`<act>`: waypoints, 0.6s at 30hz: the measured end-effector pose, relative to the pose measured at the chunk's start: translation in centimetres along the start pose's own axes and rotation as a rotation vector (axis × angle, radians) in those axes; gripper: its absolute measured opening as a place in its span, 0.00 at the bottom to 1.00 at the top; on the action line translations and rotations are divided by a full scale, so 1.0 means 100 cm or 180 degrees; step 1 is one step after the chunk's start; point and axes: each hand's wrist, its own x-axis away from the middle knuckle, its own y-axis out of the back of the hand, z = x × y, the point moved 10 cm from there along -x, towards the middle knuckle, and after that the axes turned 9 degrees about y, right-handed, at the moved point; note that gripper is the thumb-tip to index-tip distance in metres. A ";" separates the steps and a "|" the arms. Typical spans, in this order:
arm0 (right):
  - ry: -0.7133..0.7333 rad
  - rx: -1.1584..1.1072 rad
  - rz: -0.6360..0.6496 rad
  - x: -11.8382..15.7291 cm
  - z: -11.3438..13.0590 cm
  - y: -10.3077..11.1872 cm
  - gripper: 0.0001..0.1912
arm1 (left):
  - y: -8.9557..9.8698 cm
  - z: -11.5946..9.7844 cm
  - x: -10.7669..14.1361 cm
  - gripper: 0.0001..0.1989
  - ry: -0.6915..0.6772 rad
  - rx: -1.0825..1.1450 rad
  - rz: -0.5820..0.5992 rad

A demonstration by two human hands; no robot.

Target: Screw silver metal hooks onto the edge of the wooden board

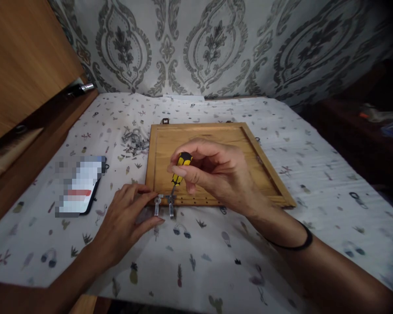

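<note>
A small screwdriver [182, 168] with a yellow and black handle is pinched in my right hand [212, 168]. Its shaft slants down to a small metal-and-clear fitting [171, 209] at the near edge of a wooden framed panel [216, 135]. Just left of that sits a second similar fitting [156, 207], overhanging the same edge. My left hand [131, 218] rests beside it, index finger at the panel's corner and thumb below, the two apart around the fitting. Several dark holes run along the panel's near edge to the right.
A pile of small metal hardware [136, 141] lies left of the panel. Further left is a phone [81, 185], its screen partly blurred out. A patterned cloth [196, 261] covers the table. Wooden furniture [26, 61] borders the left side, and a patterned wall [167, 48] stands behind.
</note>
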 end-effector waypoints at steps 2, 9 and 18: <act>0.0019 -0.0063 -0.0032 0.000 0.000 0.000 0.11 | 0.000 -0.001 0.000 0.19 0.0001 -0.0029 -0.0034; 0.0045 -0.0116 -0.0085 -0.002 0.001 -0.001 0.12 | 0.002 -0.003 0.000 0.19 -0.0031 -0.0209 -0.0145; 0.0026 -0.0199 -0.0130 -0.002 -0.001 -0.002 0.13 | 0.007 -0.070 0.010 0.13 -0.1043 -0.0855 -0.0684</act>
